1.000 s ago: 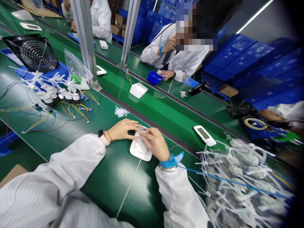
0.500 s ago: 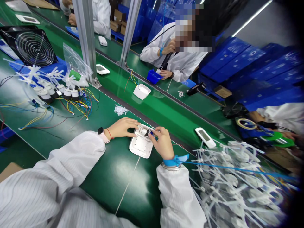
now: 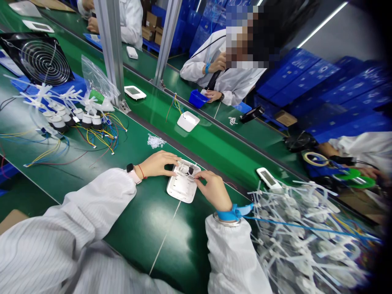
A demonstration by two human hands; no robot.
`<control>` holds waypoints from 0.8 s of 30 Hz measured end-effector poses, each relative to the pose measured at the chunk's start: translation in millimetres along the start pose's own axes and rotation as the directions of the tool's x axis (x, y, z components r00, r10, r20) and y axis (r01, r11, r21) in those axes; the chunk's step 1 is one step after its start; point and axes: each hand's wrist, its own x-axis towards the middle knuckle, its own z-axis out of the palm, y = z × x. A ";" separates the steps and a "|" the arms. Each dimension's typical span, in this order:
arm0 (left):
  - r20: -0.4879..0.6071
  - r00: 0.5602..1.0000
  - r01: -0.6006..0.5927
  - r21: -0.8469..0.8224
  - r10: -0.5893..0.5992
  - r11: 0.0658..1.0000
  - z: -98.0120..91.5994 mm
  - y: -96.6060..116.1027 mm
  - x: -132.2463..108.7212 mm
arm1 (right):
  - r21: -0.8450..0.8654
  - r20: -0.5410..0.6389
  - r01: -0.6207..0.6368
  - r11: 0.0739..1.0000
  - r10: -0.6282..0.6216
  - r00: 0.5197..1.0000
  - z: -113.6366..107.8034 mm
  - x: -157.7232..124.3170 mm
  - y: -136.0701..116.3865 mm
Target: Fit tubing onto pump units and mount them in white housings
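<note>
A white case (image 3: 183, 185) is lying flat on the green worktop (image 3: 147, 228), open side up, and both of the person's hands are working at its far end. The left hand (image 3: 157, 164) is gripping the case's far left corner, fingers over the rim and thumb against the side. The right hand (image 3: 214, 190) is coming in from the case's right, thumb and forefinger pinched narrow on a small part (image 3: 186, 168) seated in the far end of the case (what exactly the fingertips are nipping is too small to tell). A blue strap (image 3: 234, 212) is circling the right wrist, its cord trailing away to the right of the case.

Just beyond the case, a little pile of white rings (image 3: 156, 141) is sitting on the worktop. Well to the left of the case, motors (image 3: 76, 118) with coloured wires are lying spread out, and further off that way a fan (image 3: 41, 61) is leaning. To the right of the case a heap of white tubes (image 3: 306, 232) is crowding the worktop. Beyond the case a belt (image 3: 214, 143) is carrying a tray (image 3: 188, 121), and across it a co-worker (image 3: 226, 77) in white is sitting.
</note>
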 end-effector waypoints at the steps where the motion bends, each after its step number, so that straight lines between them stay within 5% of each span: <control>1: 0.000 1.000 -0.002 -0.003 0.002 1.000 0.0 -0.1 0.1 | -0.017 0.006 0.001 1.000 -0.001 1.000 1.0 -0.2 0.3; 7: 0.018 1.000 0.014 -0.007 -0.014 1.000 -1.3 0.3 -0.2 | 0.001 -0.035 0.029 1.000 -0.029 0.999 7.8 -2.6 4.8; 17: 0.015 1.000 0.019 -0.025 -0.019 1.000 0.3 -1.4 0.2 | 0.184 -0.326 -0.010 0.983 0.070 0.943 36.4 -20.9 16.3; 24: 0.003 1.000 0.005 -0.020 -0.005 1.000 0.9 -2.5 0.0 | 0.074 -0.344 0.043 0.996 -0.015 0.939 37.1 -20.7 10.6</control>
